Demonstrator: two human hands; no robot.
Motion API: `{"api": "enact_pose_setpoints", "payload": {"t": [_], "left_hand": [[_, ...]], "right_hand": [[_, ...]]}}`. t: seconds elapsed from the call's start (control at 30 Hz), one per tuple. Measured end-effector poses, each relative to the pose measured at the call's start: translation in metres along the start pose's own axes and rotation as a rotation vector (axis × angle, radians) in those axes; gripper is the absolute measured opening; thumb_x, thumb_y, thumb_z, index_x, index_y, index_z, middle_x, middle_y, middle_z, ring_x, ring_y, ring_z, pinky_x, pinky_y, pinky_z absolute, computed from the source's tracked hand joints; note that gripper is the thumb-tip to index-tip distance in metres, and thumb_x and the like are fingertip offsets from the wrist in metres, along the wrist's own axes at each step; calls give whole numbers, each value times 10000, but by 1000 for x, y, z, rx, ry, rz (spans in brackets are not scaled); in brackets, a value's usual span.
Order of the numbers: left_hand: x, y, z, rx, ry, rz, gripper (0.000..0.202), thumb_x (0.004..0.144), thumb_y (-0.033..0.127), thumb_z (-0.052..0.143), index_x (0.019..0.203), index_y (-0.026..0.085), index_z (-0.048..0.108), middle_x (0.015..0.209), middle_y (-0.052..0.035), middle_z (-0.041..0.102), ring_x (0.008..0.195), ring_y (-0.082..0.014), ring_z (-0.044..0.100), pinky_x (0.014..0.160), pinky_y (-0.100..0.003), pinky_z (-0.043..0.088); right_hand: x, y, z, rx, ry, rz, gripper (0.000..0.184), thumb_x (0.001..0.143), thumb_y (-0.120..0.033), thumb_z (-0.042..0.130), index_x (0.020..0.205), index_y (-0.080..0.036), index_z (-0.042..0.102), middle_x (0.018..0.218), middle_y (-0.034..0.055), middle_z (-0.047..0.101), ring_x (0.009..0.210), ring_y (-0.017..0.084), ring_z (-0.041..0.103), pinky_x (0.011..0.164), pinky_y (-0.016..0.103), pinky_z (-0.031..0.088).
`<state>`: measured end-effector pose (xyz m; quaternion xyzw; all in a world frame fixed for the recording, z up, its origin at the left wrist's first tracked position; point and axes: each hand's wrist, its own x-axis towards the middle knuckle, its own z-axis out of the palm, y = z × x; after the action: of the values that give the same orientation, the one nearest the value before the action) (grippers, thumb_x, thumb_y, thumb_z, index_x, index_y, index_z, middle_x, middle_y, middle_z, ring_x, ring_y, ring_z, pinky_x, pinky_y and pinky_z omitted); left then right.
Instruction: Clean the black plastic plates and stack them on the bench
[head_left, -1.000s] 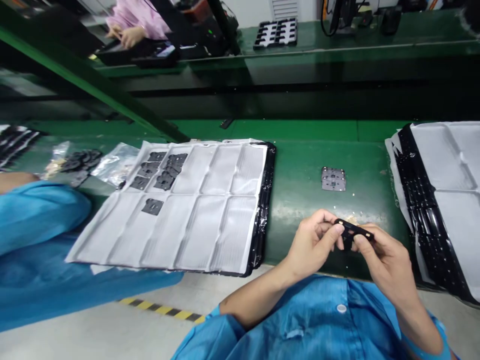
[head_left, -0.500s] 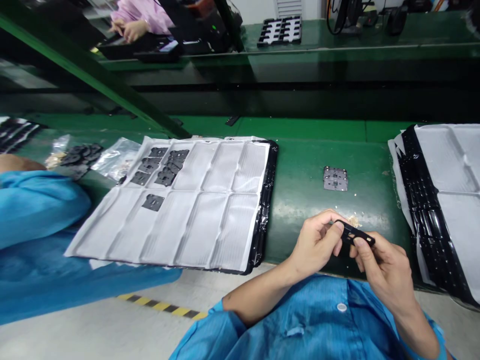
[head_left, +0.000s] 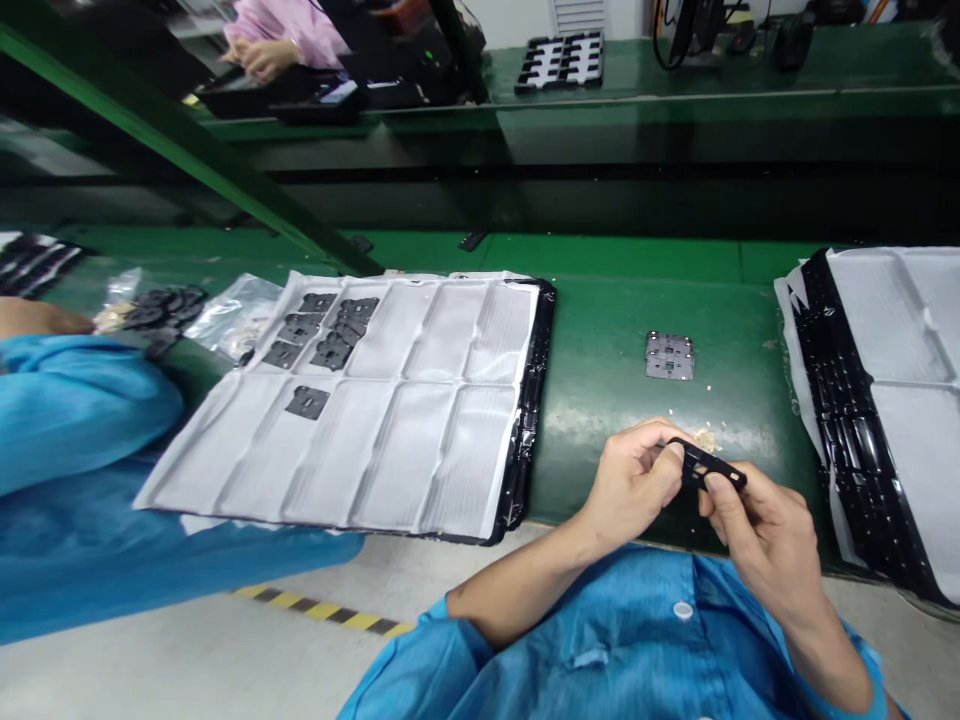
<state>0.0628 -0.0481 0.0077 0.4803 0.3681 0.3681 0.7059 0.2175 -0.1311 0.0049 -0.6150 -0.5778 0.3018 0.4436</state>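
Observation:
Between my two hands is a thin black plastic plate point(head_left: 709, 464) with small cut-outs, held above the near edge of the green bench. My left hand point(head_left: 634, 475) pinches its left end, thumb on top. The right end is gripped by my right hand point(head_left: 765, 525), its thumb pressed on the near edge. Just beyond the plate lies a little heap of small pale bits point(head_left: 705, 440). Farther off, a few dark flat plates point(head_left: 670, 356) with cut-outs lie overlapping on the bench.
Left stands a stack of trays under white sheeting point(head_left: 405, 440), with several black plates point(head_left: 307, 402) on it. Another tray stack point(head_left: 862, 430) is at right. A co-worker's blue sleeve point(head_left: 82, 410) is at far left, near plastic bags point(head_left: 236, 315). A slanting green post point(head_left: 187, 160) crosses upper left.
My hands keep their grip on the black plate, which has tilted slightly. The co-worker's hand at far left has shifted a little; the rest stays much the same.

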Motion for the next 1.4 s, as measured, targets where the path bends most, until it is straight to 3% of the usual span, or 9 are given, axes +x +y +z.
{"api": "enact_pose_setpoints", "payload": {"t": [0.47,0.63,0.77,0.87,1.0,1.07,1.23,1.4], "left_hand": [[0,-2,-5,17,-28,-4,350,977,474,710,887,135,691,822,-20,607,493,-47,510,458,-195,370],[0,-8,-4,33,-30,-2,228,966,350,676,891,134,684,819,-15,604,512,-51,516,493,-204,388],[-2,-8,-11,90,-96,-29,85,887,195,645,949,144,672,732,19,582,562,-80,542,562,-213,421],[-4,2,-22,279,-169,3,161,853,128,622,982,150,715,777,-5,645,683,-124,598,651,-239,465],[-4,13,-30,459,-207,100,359,881,109,625,1202,187,765,1035,-58,763,843,-164,635,759,-274,504],[-2,12,-28,395,-165,107,335,908,154,649,1219,182,770,1085,-78,756,868,-171,641,767,-277,513],[5,-3,-14,112,-77,55,112,926,209,652,934,149,747,917,-55,719,835,-162,660,804,-273,528],[6,-8,-10,49,-53,64,122,941,252,687,894,148,727,860,-29,681,711,-115,593,728,-248,503]], "right_hand": [[-1,8,2,22,-16,74,391,1110,-414,577,770,-229,638,533,-47,545,415,110,481,430,230,370],[1,9,1,31,-14,80,397,1108,-416,582,767,-223,640,537,-47,553,415,106,481,440,228,380],[1,9,0,37,4,77,392,1103,-403,592,757,-222,634,539,-49,546,417,104,476,442,228,378],[0,10,-1,51,-26,101,399,1101,-419,589,756,-223,631,541,-47,538,419,107,470,431,230,370],[-1,13,-1,51,-5,126,400,1101,-432,590,759,-227,622,538,-46,531,429,113,466,435,233,373],[-1,14,0,45,4,133,396,1102,-432,592,764,-228,621,545,-44,538,438,116,469,443,235,379],[1,11,1,31,-4,107,387,1106,-412,584,765,-229,607,574,-36,564,449,114,490,439,235,362],[4,7,0,-2,-3,54,369,1106,-371,582,765,-231,596,581,-41,579,446,107,499,449,231,374]]}}
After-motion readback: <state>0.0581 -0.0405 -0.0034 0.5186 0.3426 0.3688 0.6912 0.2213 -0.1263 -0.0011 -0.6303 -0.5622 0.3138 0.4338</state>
